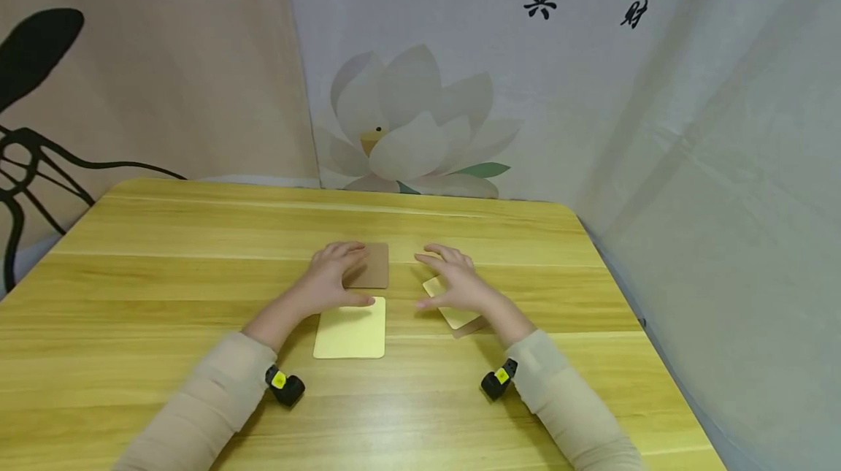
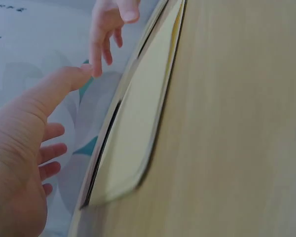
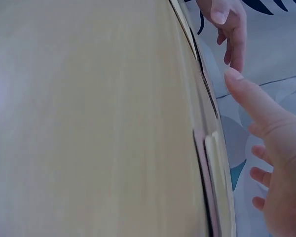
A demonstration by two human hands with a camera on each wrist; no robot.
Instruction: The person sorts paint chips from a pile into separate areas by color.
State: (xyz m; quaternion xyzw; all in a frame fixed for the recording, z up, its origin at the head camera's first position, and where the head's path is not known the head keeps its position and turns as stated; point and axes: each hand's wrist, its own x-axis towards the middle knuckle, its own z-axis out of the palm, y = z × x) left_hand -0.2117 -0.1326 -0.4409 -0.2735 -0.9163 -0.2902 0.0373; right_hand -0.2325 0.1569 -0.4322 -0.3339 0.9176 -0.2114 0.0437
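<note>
My left hand (image 1: 335, 277) hovers low over the table, fingers spread, thumb tip above the upper edge of a pale yellow square card (image 1: 350, 332) with rounded corners. Its fingers overlap the left side of a brown square card (image 1: 371, 270) lying behind the yellow one. To the right, my right hand (image 1: 460, 285) is held with fingers and thumb apart over another yellow card (image 1: 458, 316). That card lies at a slant on a brown card (image 1: 474, 327), and the hand hides part of both. Nothing is held in either hand.
The wooden table (image 1: 420, 412) has rounded far corners. Behind it hangs a pale curtain (image 1: 420, 11) printed with a lotus and black characters. A small black camera (image 1: 287, 388) sits on the left wrist, and a matching camera (image 1: 497, 381) on the right.
</note>
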